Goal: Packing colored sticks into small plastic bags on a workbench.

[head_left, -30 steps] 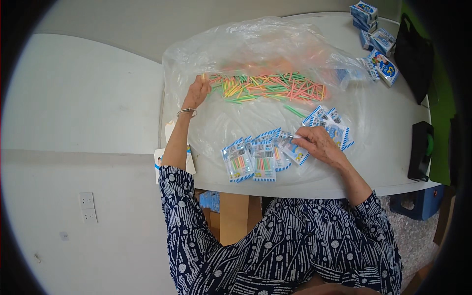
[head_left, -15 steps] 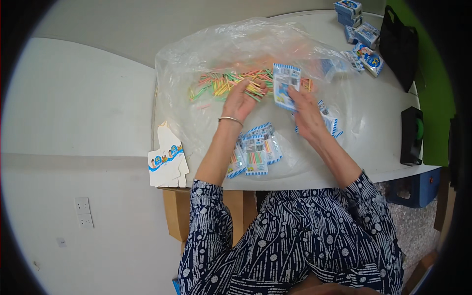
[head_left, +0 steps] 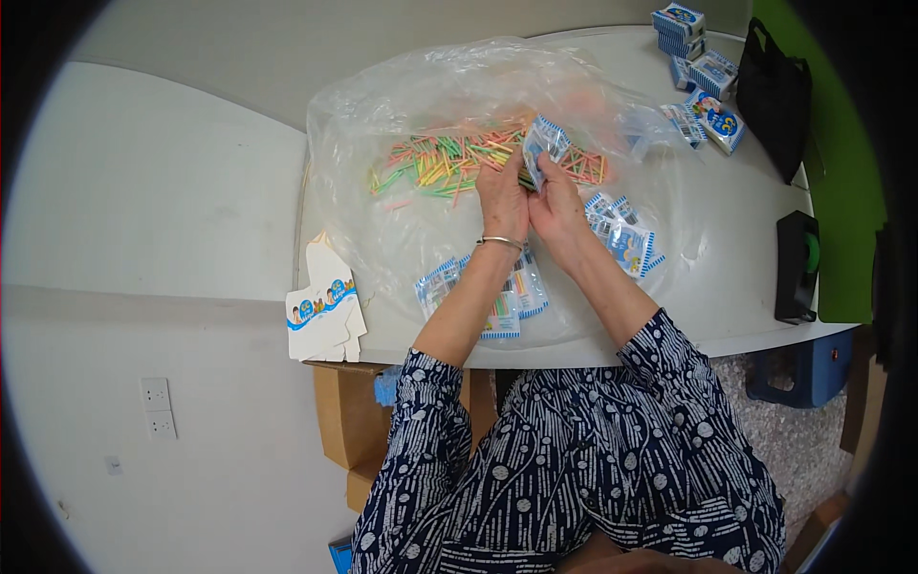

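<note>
My right hand [head_left: 558, 203] is closed on a small clear sachet [head_left: 545, 143] with blue-and-white striped ends, held tilted above the plastic sheet. My left hand [head_left: 503, 199] is closed against the sachet's lower left side, its wrist almost touching my right one. Thin pastel sticks show at its fingertips; how far they reach into the sachet is hidden. Just beyond lies a loose pile of pink, yellow and green sticks [head_left: 435, 165]. Sachets with sticks inside [head_left: 528, 289] lie partly under my left forearm. More sachets [head_left: 626, 247] lie beside my right forearm.
A large crumpled clear plastic bag [head_left: 382, 100] spreads under the sticks across the white table [head_left: 746, 287]. Flat printed cartons [head_left: 327, 306] lie at the left edge. Small packed boxes [head_left: 681, 29], a black bag [head_left: 773, 100] and a black tape dispenser [head_left: 796, 268] stand along the right.
My left hand has moved right with its sticks and met the sachet. My right hand has drawn slightly left, and the sachet has tilted. More sachets beneath both forearms now show.
</note>
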Available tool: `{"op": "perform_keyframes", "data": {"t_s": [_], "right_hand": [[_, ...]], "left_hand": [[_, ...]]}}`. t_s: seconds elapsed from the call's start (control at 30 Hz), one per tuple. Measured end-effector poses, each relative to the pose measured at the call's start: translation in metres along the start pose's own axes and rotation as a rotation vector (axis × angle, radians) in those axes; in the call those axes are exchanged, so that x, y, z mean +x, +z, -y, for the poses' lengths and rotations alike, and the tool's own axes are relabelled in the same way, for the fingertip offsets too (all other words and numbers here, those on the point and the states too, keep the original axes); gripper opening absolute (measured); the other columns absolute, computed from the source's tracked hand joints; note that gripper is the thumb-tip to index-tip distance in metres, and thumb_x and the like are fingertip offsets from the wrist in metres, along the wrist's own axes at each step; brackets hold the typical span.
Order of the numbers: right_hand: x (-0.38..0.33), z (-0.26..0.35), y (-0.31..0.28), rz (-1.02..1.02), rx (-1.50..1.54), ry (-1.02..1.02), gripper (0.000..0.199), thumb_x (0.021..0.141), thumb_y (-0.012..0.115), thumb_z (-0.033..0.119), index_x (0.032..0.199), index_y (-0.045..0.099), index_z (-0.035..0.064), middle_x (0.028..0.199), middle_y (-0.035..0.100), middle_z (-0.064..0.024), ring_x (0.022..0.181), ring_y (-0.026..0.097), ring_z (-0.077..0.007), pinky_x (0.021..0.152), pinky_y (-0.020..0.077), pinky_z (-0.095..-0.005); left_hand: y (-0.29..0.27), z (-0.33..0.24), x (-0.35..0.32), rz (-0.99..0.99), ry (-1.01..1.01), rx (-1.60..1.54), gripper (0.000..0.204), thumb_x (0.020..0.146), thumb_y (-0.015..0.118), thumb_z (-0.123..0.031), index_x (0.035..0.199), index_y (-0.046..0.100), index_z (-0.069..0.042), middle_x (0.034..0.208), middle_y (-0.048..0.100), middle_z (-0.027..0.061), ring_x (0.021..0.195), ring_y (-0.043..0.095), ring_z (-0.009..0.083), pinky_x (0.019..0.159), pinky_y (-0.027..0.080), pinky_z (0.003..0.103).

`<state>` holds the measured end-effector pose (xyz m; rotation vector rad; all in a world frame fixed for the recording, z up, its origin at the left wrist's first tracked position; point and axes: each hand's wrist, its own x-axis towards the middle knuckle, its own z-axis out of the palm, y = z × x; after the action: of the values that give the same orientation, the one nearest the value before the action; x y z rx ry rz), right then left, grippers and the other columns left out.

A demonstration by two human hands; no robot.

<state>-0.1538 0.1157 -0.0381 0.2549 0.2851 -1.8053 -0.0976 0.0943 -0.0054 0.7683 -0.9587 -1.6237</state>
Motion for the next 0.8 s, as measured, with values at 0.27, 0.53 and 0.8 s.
{"op": "perform_keyframes", "data": {"t_s": [0.27,0.53,0.8], "right_hand": [[-0.004,0.016,0.006,0.087,-0.235,-0.067,0.017,0.094,0.057,0.015,0.104,0.059,0.0014,0.102,0.064,-0.007,0.093,0.06,-0.0156,0.086,0.0479,-0.0299],[-0.042,0.059,0.009,0.096,-0.942,-0.172,0.017,0.089,0.063,0.017,0.099,0.066,0.003,0.088,0.066,-0.002,0.076,0.06,-0.0065,0.071,0.0462,-0.0211],[-0.039,0.072,0.006,0.234,-1.142,-0.134,0.02,0.089,0.063,0.021,0.094,0.069,0.0032,0.074,0.064,0.0026,0.065,0.053,-0.002,0.06,0.0397,-0.0199]], "left_hand": [[-0.008,-0.016,0.016,0.022,-0.041,-0.067,0.028,0.098,0.047,-0.016,0.117,0.047,0.005,0.11,0.059,0.0176,0.102,0.061,0.0262,0.086,0.053,0.038],[-0.047,-0.026,0.041,0.087,-0.142,-0.002,0.03,0.099,0.044,-0.018,0.114,0.045,0.009,0.111,0.057,0.0235,0.104,0.059,0.0325,0.086,0.052,0.04],[-0.033,-0.042,0.039,0.149,-0.002,0.281,0.025,0.099,0.043,-0.014,0.098,0.059,0.004,0.091,0.067,0.015,0.08,0.064,0.0171,0.074,0.053,0.029]]}}
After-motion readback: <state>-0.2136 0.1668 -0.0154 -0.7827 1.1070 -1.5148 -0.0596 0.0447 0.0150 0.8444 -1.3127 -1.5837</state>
